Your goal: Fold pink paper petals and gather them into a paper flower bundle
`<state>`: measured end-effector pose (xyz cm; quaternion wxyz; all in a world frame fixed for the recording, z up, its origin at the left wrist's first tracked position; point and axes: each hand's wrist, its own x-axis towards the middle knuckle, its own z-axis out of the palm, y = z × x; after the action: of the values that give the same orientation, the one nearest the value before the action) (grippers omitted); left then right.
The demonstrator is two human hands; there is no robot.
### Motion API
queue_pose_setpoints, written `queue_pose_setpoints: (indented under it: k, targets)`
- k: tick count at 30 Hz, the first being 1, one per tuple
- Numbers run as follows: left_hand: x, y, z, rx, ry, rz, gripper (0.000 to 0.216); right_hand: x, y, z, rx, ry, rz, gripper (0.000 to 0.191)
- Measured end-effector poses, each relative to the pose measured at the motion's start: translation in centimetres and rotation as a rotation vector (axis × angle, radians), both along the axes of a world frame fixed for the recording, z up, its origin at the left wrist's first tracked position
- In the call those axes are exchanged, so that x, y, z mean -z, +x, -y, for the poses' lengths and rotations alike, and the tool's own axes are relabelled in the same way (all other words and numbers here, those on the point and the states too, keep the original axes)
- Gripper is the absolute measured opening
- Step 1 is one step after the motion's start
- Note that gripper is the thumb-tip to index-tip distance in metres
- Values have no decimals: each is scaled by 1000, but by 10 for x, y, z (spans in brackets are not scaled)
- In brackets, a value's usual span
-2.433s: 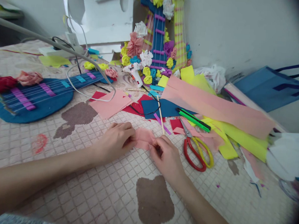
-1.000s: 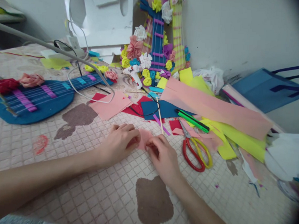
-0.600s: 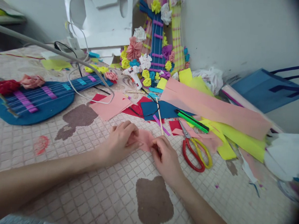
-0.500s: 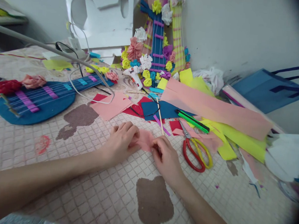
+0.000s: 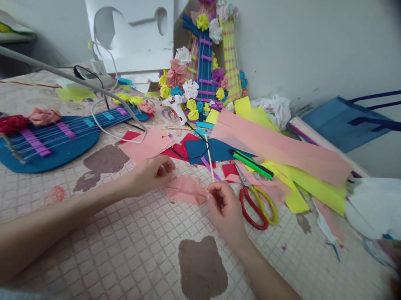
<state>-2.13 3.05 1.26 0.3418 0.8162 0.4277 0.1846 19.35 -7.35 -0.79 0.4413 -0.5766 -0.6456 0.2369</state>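
A small piece of pink crepe paper with a crease across it lies spread between my hands, close over the tablecloth. My left hand has its fingers curled at the paper's left edge and seems to pinch it there; the fingertips are partly hidden. At the opposite edge, my right hand grips the paper between thumb and forefinger. A thin wooden stick lies just beyond the right hand. Scissors with red and yellow handles rest to its right.
Behind lie more pink sheets, blue paper, a green cutter and a white glue gun with a black cord. A blue paper guitar is at left. Flower-covered guitars lean at the back.
My left hand has moved left and away from my right, uncovering more of the pink paper, which now lies flatter. My right hand keeps its pinch. The view has shifted slightly.
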Motion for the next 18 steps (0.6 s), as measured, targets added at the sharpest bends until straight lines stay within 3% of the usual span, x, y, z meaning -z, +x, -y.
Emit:
queue_pose_setpoints:
  k: [7, 11, 13, 18]
  targets:
    - [-3, 18, -13, 116, -62, -125, 35, 5, 7, -3, 50, 6, -54, 13]
    - [-3, 19, -14, 169, -84, -138, 17, 2, 8, -2, 60, 16, -34, 13]
    - [-4, 18, -14, 162, -94, -129, 9, 0, 8, -2, 66, 31, -22, 13]
    - [-6, 17, -12, -10, -187, 12, 18, -2, 8, -1, 88, 102, 2, 13]
